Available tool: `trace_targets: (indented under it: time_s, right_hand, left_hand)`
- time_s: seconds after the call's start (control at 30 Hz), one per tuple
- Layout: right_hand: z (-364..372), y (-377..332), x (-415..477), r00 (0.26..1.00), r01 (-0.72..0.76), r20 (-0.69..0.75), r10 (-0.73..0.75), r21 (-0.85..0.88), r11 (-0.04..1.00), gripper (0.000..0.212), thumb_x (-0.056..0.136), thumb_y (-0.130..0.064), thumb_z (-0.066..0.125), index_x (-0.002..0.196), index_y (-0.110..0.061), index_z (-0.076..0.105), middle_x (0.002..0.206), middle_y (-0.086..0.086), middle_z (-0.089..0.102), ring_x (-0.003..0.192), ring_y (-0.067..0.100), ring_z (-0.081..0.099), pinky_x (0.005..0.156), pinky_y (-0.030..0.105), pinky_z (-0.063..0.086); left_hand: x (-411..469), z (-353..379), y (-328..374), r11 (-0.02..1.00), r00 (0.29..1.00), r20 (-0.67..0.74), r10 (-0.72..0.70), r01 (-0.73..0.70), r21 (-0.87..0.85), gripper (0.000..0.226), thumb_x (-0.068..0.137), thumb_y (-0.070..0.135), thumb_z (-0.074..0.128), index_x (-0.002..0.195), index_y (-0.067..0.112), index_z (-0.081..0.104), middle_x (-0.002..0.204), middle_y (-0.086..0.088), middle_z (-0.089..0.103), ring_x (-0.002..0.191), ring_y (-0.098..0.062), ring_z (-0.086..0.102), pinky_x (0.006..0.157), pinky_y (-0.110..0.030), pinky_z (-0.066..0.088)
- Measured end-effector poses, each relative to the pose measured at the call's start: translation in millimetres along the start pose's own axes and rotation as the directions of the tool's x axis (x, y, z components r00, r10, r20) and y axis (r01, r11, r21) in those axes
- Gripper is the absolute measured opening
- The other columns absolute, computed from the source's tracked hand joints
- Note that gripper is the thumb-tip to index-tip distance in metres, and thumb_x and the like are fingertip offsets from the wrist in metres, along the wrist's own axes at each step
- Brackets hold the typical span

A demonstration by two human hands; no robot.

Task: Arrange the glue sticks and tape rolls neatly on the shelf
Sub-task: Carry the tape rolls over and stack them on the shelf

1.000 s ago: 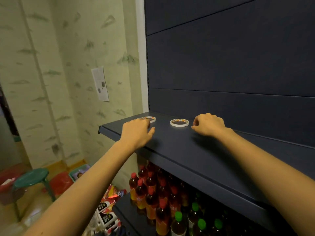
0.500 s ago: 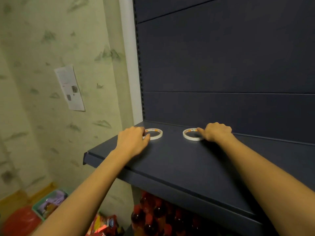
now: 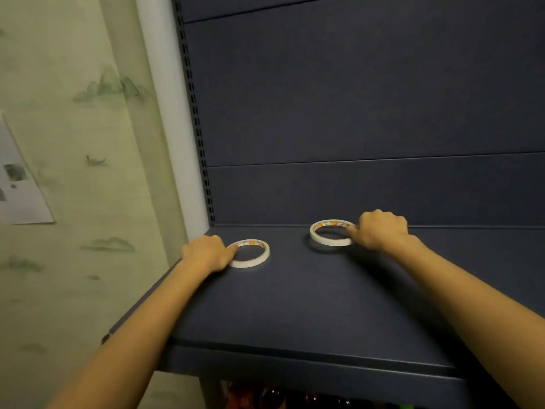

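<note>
Left hand (image 3: 206, 252) sits at the far left of the dark blue shelf (image 3: 295, 305), knuckles up and fingers curled. Its fingertips pinch the left rim of the left tape roll (image 3: 250, 264). That roll is a thin white ring with a bit of orange print on its inner face, and it lies flat on the shelf board, close to the left edge and a little forward of the back corner.

My right hand (image 3: 383, 231) is further back and to the right, also curled into a loose fist. Its forefinger reaches over the right rim of the right tape roll (image 3: 330, 242) and nips it there; I cannot see my thumb. This ring looks the same as the other and lies near the back panel (image 3: 354, 98). A shadow falls at its left side, and I cannot tell whether that edge is raised off the board. The two rolls are well apart, with bare shelf between them.

Both my forearms stretch in over the front lip of the shelf. A slotted upright (image 3: 200, 143) runs up the left side of the panel. Beside it is a pale green wall (image 3: 88, 143) with faint landscape patterns, and a printed paper sheet (image 3: 20, 196) is stuck to it. Under the shelf I can make out only dark, blurred bottle tops (image 3: 271, 394).
</note>
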State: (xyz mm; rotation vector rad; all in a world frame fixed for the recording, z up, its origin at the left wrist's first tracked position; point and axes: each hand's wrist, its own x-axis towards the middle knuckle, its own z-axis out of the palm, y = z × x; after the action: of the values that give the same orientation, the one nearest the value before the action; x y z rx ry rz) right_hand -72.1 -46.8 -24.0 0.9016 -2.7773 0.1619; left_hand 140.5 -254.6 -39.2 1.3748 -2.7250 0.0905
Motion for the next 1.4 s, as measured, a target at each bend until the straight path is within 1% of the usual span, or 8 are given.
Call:
trace_targets:
  time_s: [0.2, 0.33, 0.47, 0.63, 0.77, 0.97, 1.17, 1.4]
  right_hand:
    - [-9.1, 32.3, -24.8, 0.996, -0.08, -0.049, 0.081, 0.025, 0.997, 0.046, 0.094, -0.051, 0.038, 0.096, -0.014, 0.066, 0.08, 0.003, 0.055, 0.076, 0.022, 0.053, 0.067, 0.031, 0.039]
    - [-18.8, 65.8, -44.7, 0.985, -0.153, -0.077, 0.155, 0.028, 0.988, 0.047, 0.094, -0.052, 0.038, 0.103, -0.016, 0.068, 0.077, 0.002, 0.055, 0.074, 0.021, 0.053, 0.066, 0.03, 0.039]
    - [-33.6, 111.8, -68.0, 0.964, -0.235, -0.126, 0.235, 0.013, 0.972, 0.046, 0.095, -0.05, 0.039, 0.102, -0.015, 0.068, 0.077, 0.002, 0.053, 0.073, 0.023, 0.052, 0.066, 0.03, 0.036]
    - [-51.5, 188.4, -107.6, 0.931, -0.334, -0.167, 0.325, -0.03, 0.942, 0.049, 0.095, -0.052, 0.037, 0.096, -0.015, 0.068, 0.073, 0.002, 0.052, 0.071, 0.024, 0.05, 0.064, 0.029, 0.035]
    - [-66.0, 258.8, -145.1, 0.896, -0.417, -0.192, 0.399, -0.063, 0.907, 0.052, 0.094, -0.055, 0.038, 0.091, -0.013, 0.067, 0.062, -0.001, 0.045, 0.066, 0.023, 0.048, 0.054, 0.025, 0.03]
    - [-82.4, 368.7, -204.0, 0.867, -0.476, -0.222, 0.446, -0.104, 0.873, 0.054, 0.092, -0.057, 0.039, 0.099, -0.011, 0.067, 0.101, 0.012, 0.065, 0.093, 0.032, 0.06, 0.067, 0.031, 0.039]
    - [-91.5, 461.6, -253.0, 0.839, -0.525, -0.234, 0.491, -0.108, 0.844, 0.047, 0.092, -0.053, 0.04, 0.096, -0.014, 0.067, 0.105, 0.011, 0.065, 0.099, 0.032, 0.059, 0.071, 0.03, 0.036]
    - [-112.8, 560.8, -303.5, 0.805, -0.571, -0.275, 0.526, -0.12, 0.812, 0.053, 0.092, -0.056, 0.04, 0.101, -0.012, 0.068, 0.109, 0.014, 0.065, 0.103, 0.034, 0.059, 0.073, 0.033, 0.04]
  left_hand:
    - [22.2, 4.1, 13.3, 0.991, 0.995, 0.014, 0.097, -0.095, -0.097, 0.025, 0.095, 0.033, 0.044, 0.087, 0.01, 0.051, 0.111, -0.013, 0.061, 0.101, -0.03, 0.057, 0.078, -0.034, 0.042]
    - [21.3, -7.7, 47.0, 0.971, 0.981, -0.051, 0.189, -0.195, -0.139, 0.029, 0.093, 0.034, 0.048, 0.076, 0.011, 0.049, 0.098, -0.012, 0.062, 0.092, -0.031, 0.056, 0.073, -0.034, 0.041]
    - [7.2, -20.1, 105.3, 0.93, 0.949, -0.099, 0.299, -0.313, -0.193, 0.029, 0.092, 0.035, 0.048, 0.074, 0.012, 0.051, 0.084, -0.007, 0.053, 0.084, -0.03, 0.053, 0.071, -0.033, 0.038]
    - [-30.1, -35.0, 194.9, 0.858, 0.885, -0.159, 0.438, -0.465, -0.22, 0.027, 0.091, 0.033, 0.048, 0.077, 0.012, 0.054, 0.084, -0.006, 0.053, 0.08, -0.028, 0.048, 0.072, -0.033, 0.038]
    - [-73.9, -44.0, 266.9, 0.796, 0.827, -0.202, 0.524, -0.56, -0.229, 0.028, 0.091, 0.033, 0.047, 0.075, 0.011, 0.054, 0.081, -0.007, 0.054, 0.081, -0.03, 0.052, 0.072, -0.033, 0.038]
    - [-155.4, -54.4, 373.2, 0.699, 0.747, -0.242, 0.619, -0.665, -0.262, 0.031, 0.092, 0.033, 0.046, 0.07, 0.012, 0.051, 0.075, -0.007, 0.053, 0.075, -0.029, 0.05, 0.068, -0.032, 0.038]
    - [-228.8, -58.4, 462.4, 0.628, 0.687, -0.292, 0.665, -0.726, -0.279, 0.04, 0.091, 0.031, 0.047, 0.055, 0.015, 0.045, 0.056, -0.001, 0.046, 0.063, -0.025, 0.048, 0.056, -0.027, 0.033]
    - [-294.4, -75.3, 554.7, 0.562, 0.62, -0.338, 0.708, -0.785, -0.262, 0.041, 0.092, 0.031, 0.047, 0.054, 0.016, 0.043, 0.053, 0.0, 0.043, 0.051, -0.017, 0.039, 0.049, -0.023, 0.027]
